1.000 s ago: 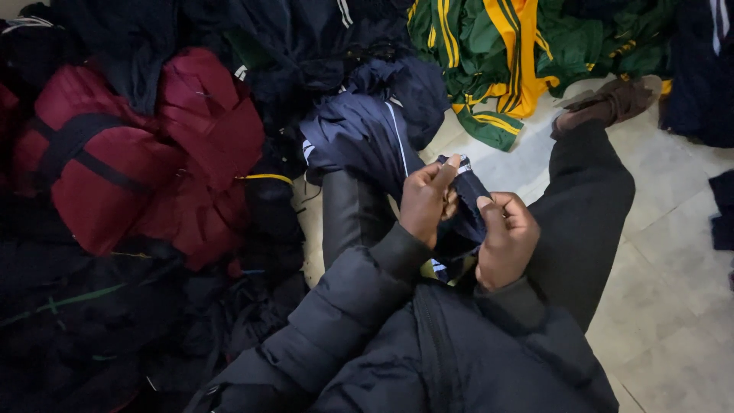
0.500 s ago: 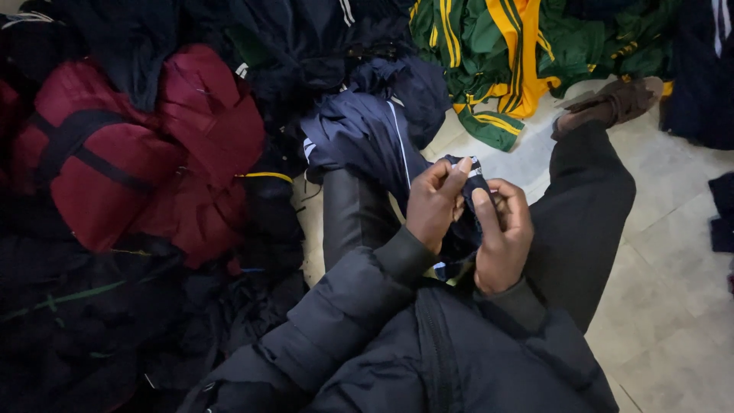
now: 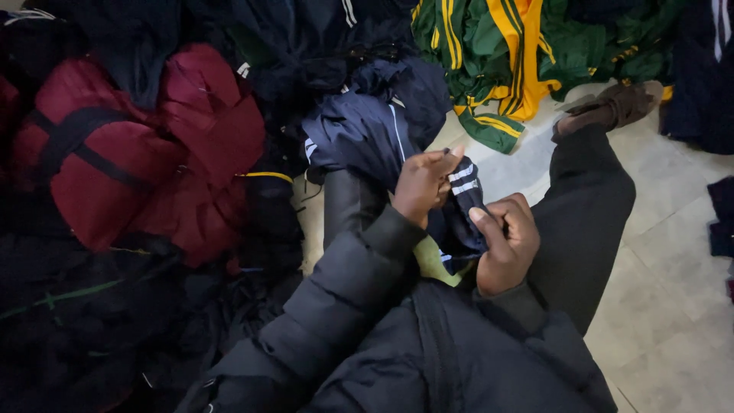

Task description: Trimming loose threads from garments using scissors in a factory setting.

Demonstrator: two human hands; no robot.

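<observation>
My left hand (image 3: 423, 186) and my right hand (image 3: 505, 243) both grip a small dark navy garment with white stripes (image 3: 464, 206), bunched up between them above my lap. The left hand pinches its upper end; the right hand's thumb presses into its lower folds. A yellow-green scrap (image 3: 434, 262) shows beneath it. I wear a black puffer jacket (image 3: 397, 336) and dark trousers (image 3: 585, 214), with one leg stretched out to a brown shoe (image 3: 612, 107).
A navy striped garment (image 3: 367, 138) lies just beyond my hands. Maroon jackets (image 3: 145, 153) are piled at the left, dark clothes at the top and lower left, green and yellow garments (image 3: 505, 53) at the top right. Pale tiled floor (image 3: 673, 291) shows at the right.
My hands have shifted slightly along the small navy garment, bunching it tighter; the left fingers now pinch its striped top end. Everything else stays in place.
</observation>
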